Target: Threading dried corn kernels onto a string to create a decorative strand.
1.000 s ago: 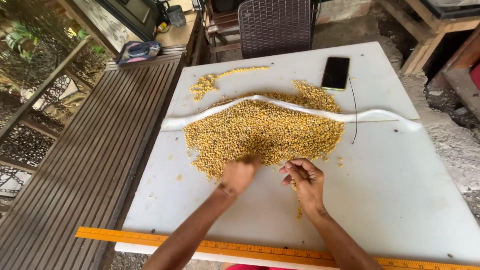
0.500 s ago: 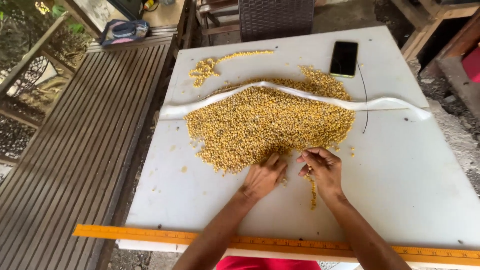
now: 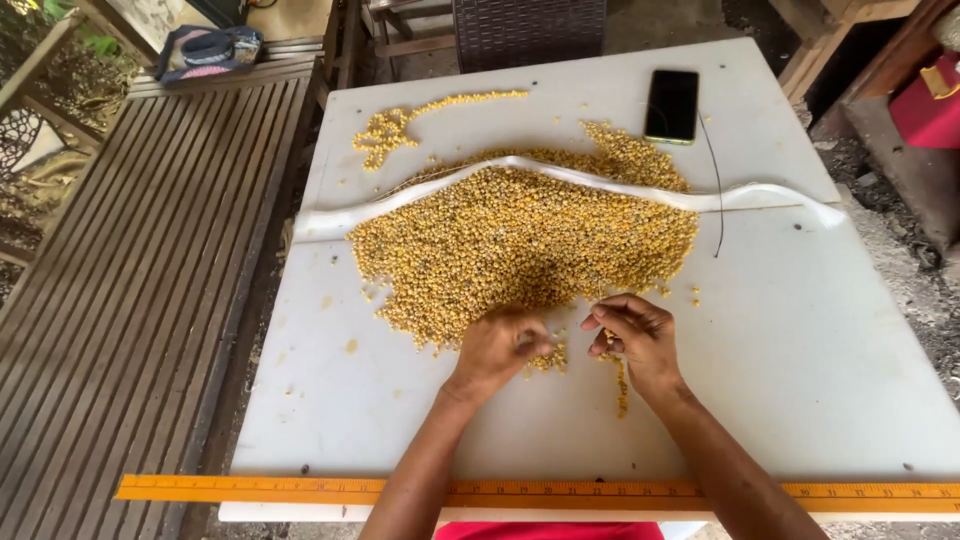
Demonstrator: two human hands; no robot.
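On white counter point(image 3: 800, 350): 1 big corn kernel pile point(image 3: 520, 245), 1 phone point(image 3: 672, 105), 1 yellow ruler point(image 3: 250, 489). Left hand point(image 3: 497, 348) curled over kernels; right hand point(image 3: 635, 335) pinching few kernels.

A white desk point(image 3: 820, 350) carries a broad heap of corn point(image 3: 520, 245), a phone point(image 3: 672, 105) near the far edge, and a yellow ruler point(image 3: 250, 489) along the near edge.

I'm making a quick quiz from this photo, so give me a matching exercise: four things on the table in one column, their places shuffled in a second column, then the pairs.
1. phone
2. yellow ruler
3. big kernel pile
4. small kernel trail

A. along the near edge
B. middle of the table, at the hands
C. far left part
D. far right part, by a thin black cord

Pairs: 1-D, 2-A, 3-B, 4-C
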